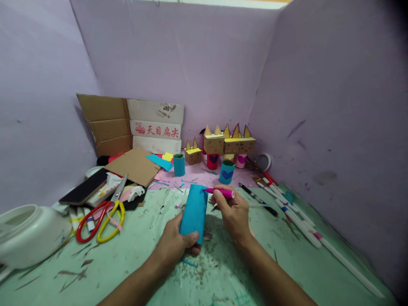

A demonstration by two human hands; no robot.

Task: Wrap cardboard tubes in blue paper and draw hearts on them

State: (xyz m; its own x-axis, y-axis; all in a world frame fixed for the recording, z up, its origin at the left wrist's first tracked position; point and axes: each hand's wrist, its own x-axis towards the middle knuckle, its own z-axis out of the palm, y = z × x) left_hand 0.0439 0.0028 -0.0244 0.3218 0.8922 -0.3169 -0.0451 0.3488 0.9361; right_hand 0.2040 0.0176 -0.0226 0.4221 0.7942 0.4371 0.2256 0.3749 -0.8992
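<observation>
In the head view my left hand (177, 239) wraps round the lower end of a blue paper tube (194, 212), which tilts slightly to the right. My right hand (234, 210) grips a magenta marker (223, 193). Its tip touches the tube's upper right, where a small dark mark shows. Behind the tube stand a short blue paper cylinder (179, 165) with a green inside and another blue cylinder (227, 172) bearing a dark blue heart. Farther back are several cardboard box heads with pointed ears (214, 144), some on coloured tubes.
Scissors (117, 195) with red and yellow handles lie at the left, beside a dark phone (84, 187) and a white pot (30, 238). Cardboard (134, 165) lies behind them. Several white markers (299, 221) and a black pen (258, 199) lie at the right, near a tape roll (269, 160).
</observation>
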